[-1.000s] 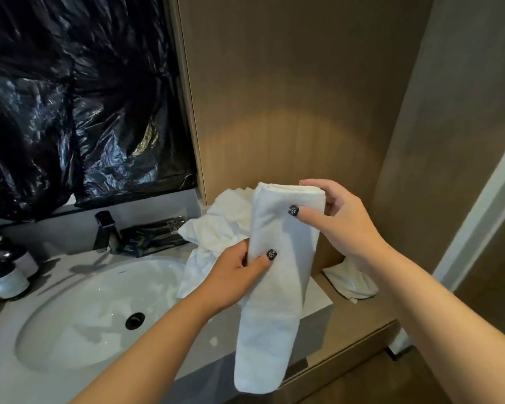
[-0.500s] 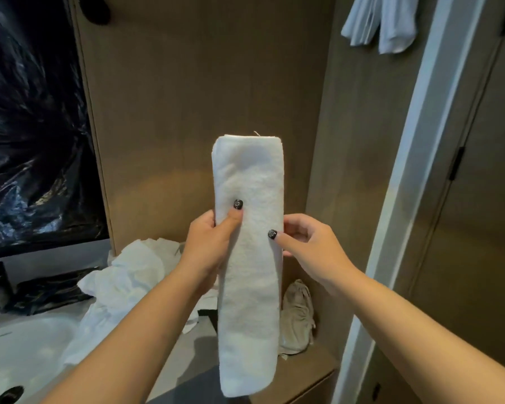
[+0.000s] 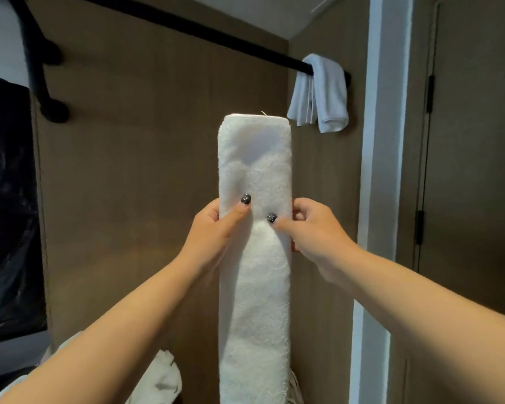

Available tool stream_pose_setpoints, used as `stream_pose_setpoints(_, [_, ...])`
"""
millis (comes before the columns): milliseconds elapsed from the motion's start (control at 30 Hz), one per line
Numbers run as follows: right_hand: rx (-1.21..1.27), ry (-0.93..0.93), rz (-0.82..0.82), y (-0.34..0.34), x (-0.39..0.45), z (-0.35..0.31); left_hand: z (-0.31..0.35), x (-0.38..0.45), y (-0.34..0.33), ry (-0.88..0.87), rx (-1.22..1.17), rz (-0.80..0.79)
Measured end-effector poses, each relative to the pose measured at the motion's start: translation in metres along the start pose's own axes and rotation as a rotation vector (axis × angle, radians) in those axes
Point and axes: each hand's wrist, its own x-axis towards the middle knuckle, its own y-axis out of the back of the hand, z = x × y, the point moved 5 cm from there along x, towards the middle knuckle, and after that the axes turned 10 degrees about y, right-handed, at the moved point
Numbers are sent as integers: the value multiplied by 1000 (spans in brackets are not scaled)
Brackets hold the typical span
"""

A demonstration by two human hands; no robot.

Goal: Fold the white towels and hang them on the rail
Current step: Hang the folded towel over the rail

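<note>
White folded towel (image 3: 254, 258) stands upright at frame centre, pinched at mid-length by the left hand (image 3: 213, 228) and right hand (image 3: 312, 228), fingers curled around its edges, likely for draping over the black rail (image 3: 204, 32) above.

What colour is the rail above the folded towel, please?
Black; the rail shows best in the head view.

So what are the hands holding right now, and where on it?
Both hands, left and right, pinch the folded white towel at its side edges, near mid-length.

Folded towel (image 3: 254, 258) below rail (image 3: 187, 27); another towel (image 3: 324, 91) over it, apparently rightward.
</note>
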Motion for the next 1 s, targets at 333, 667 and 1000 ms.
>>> stream_pose_setpoints(333, [-4,123,176,73,141,-22,-19,123,-44,-76,22,-156])
stream_pose_setpoints(667, [-211,340,294,120,284,-54,12,266,-86,-346,188,-134])
stream_pose_setpoints(1000, [-94,536,323,152,386,-88,89,353,-106,-594,397,145])
